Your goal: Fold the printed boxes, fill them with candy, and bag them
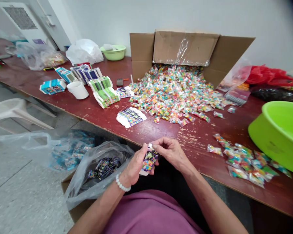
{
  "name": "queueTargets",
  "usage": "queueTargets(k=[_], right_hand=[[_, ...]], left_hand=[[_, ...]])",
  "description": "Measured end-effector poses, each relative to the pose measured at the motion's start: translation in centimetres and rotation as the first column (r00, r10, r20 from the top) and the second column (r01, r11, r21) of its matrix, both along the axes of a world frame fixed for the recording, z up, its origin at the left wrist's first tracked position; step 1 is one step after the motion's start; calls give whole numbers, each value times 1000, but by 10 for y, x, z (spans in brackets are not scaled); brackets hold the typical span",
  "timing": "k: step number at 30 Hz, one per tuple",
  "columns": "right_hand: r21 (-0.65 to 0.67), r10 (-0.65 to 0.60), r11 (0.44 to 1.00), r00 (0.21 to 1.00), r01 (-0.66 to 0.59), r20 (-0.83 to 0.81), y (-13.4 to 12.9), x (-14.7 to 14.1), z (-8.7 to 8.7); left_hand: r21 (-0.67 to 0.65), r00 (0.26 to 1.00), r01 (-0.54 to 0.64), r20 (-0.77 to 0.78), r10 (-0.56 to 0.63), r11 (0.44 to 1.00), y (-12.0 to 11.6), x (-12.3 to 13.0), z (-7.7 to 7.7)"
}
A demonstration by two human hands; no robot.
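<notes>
A small purple printed candy box (pixel 149 161) is upright in my left hand (pixel 134 164), whose thumb and fingers close around its sides. With thumb and index finger my right hand (pixel 172 152) pinches the white flap at the top of the same box. Both hands are in front of the table's edge, above my lap. Ahead on the table lies a fanned stack of flat purple boxes (pixel 131 117). Beyond it a large heap of wrapped candies (pixel 175 94) spills from an open cardboard carton (pixel 185 48).
A green basin (pixel 275 136) and several loose candy packets (pixel 246 162) are at the right. Bundled flat boxes (pixel 104 91) and a white cup (pixel 77 90) stand left. Below, a plastic-lined carton (pixel 100 182) holds purple boxes, near a white stool (pixel 14 110).
</notes>
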State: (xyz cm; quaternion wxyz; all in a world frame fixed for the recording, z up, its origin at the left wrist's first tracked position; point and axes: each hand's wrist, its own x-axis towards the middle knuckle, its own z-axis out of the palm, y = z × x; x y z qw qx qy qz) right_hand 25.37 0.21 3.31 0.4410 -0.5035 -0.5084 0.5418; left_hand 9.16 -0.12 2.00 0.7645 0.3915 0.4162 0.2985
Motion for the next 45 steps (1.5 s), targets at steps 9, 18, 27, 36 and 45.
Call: queueTargets(k=[9, 18, 27, 36, 45], right_hand=[[124, 49, 991, 998, -44, -37, -7, -5, 4], [325, -8, 938, 927, -123, 376, 4, 17, -13], [198, -544, 799, 543, 568, 640, 96, 135, -28], [98, -622, 772, 715, 628, 319, 79, 137, -36], [23, -442, 890, 873, 456, -205, -2, 23, -9]], left_hand=[[30, 999, -7, 38, 6, 1000, 1, -9, -6], [-109, 983, -71, 163, 88, 991, 1, 4, -11], [54, 993, -116, 6, 116, 992, 13, -17, -9], [106, 964, -247, -70, 255, 963, 34, -30, 12], [-123, 959, -264, 71, 273, 957, 28, -24, 7]])
